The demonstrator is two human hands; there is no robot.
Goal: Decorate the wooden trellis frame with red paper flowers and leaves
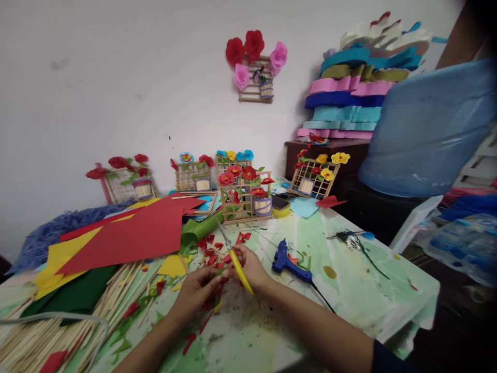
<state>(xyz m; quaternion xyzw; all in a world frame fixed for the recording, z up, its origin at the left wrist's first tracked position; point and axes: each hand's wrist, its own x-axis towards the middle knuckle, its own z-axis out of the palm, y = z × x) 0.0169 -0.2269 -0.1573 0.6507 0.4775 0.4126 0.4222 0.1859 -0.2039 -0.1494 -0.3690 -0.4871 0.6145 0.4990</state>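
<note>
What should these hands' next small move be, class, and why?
Probably let the left hand alone pinch the small green piece, so the right hand can turn the yellow-handled scissors toward it. Both hands meet around the piece, while the scissors sit in the right hand with their blades pointing away from it.

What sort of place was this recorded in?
Probably a handicraft workroom: the table with a green-and-white cover holds a blue pistol-shaped glue gun, a broad flat red sheet and, toward the back, a wooden lattice panel trimmed with red artificial flowers.
</note>
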